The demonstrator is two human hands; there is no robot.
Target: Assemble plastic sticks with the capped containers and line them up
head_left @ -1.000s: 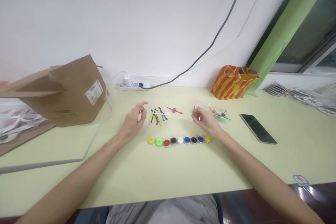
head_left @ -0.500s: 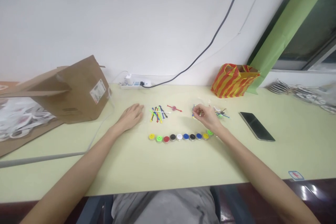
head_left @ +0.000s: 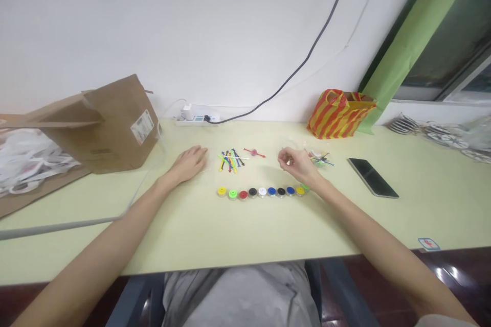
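Observation:
A row of several small coloured discs (head_left: 262, 192) lies across the pale green table (head_left: 245, 230). Behind it sits a pile of coloured plastic sticks (head_left: 230, 160), and a red stick with a pink hub (head_left: 254, 153) lies alone. My left hand (head_left: 189, 162) rests flat on the table, left of the stick pile, holding nothing. My right hand (head_left: 296, 165) hovers with fingers pinched together behind the right end of the row; something tiny may be between them, too small to tell. A second cluster of sticks (head_left: 321, 160) lies just right of that hand.
A brown cardboard box (head_left: 99, 125) lies on its side at the left. A white power strip (head_left: 197, 115) sits by the wall with a dark cable. A red-and-yellow striped bag (head_left: 339, 113) stands back right. A black phone (head_left: 373, 178) lies at the right.
My left hand dropped from a raised, open pose to lie flat on the table. My right hand stayed near the right stick cluster with fingers pinched. The camera tilted slightly.

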